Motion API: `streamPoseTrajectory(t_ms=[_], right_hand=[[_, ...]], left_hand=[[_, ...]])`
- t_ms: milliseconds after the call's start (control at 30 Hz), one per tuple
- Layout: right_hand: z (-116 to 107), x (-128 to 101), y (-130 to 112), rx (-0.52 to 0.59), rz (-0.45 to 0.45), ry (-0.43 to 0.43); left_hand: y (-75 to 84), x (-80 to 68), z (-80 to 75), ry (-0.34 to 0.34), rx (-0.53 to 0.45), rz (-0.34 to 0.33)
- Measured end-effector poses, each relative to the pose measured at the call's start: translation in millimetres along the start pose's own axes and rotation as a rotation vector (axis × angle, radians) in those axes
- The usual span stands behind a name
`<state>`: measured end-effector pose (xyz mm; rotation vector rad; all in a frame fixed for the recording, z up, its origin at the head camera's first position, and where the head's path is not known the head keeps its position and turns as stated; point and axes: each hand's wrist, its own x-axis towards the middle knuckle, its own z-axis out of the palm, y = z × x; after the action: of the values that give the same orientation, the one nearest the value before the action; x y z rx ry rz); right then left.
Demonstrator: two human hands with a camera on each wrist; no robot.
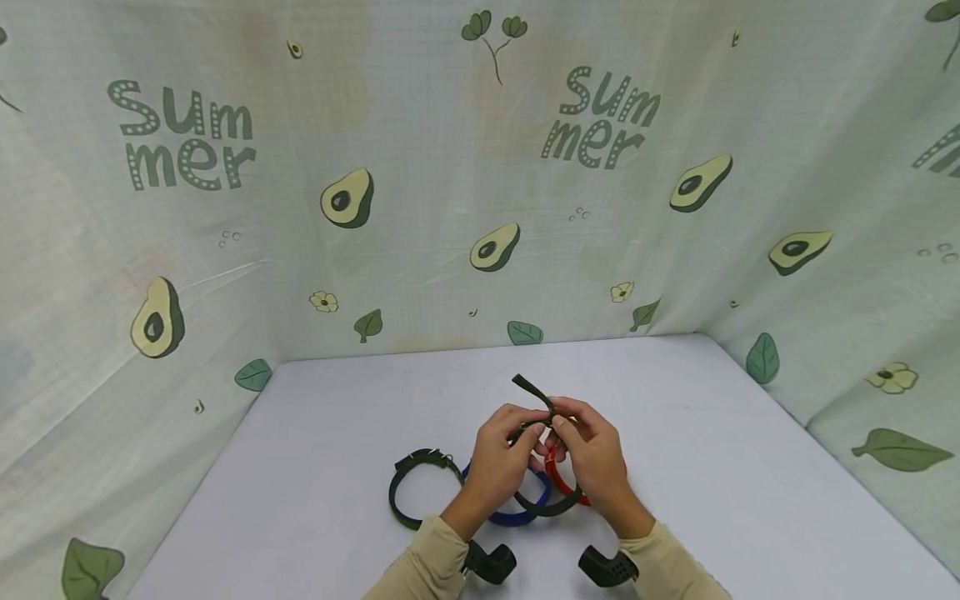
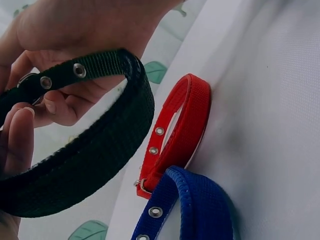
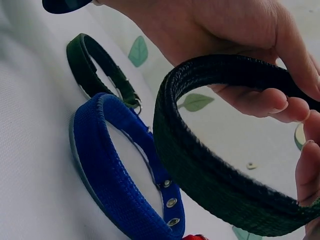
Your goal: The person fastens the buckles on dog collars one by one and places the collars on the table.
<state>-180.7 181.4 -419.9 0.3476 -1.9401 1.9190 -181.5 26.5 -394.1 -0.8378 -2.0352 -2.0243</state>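
Above the white table [image 1: 712, 433], near its front edge, the person's two forearms come in from below and meet at the middle, both hands raised off the surface. The left hand [image 1: 501, 454] and the right hand [image 1: 592, 454] face each other with fingers curled, each pinching the buckle end of a dark green collar [image 1: 547, 500]. Its loop hangs down between the palms, and its free strap tip [image 1: 528, 385] sticks up and away above the fingertips. In the left wrist view the thumb and fingers close on the strap beside its metal eyelets [image 2: 79, 70]; in the right wrist view the loop [image 3: 220, 165] curves under the curled fingers. Below the hands three more collars lie on the table: a red collar [image 2: 185, 120] under the right hand, a blue collar [image 3: 115, 170] just beside it, and a second dark collar [image 1: 412, 487] farther left, apart from the hands.
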Motion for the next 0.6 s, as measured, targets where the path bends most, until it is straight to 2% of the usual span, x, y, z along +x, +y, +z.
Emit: streamPoseTrajectory(t_ms=[200,367,600], right_hand=[[-1.7,-1.3,-1.4,0.003,-0.01,-0.026],[-3.5,-1.4,-0.3,-0.005,0.009,-0.034],[-6.0,0.1,0.7,-0.007,-0.019,-0.062]], left_hand=[[3.2,-0.4,-1.9,0.005,0.016,0.009],[-1.0,-0.3,-3.2,0.013,0.035,-0.034],[-4.3,1.2,-3.8,0.021,0.051,-0.067]])
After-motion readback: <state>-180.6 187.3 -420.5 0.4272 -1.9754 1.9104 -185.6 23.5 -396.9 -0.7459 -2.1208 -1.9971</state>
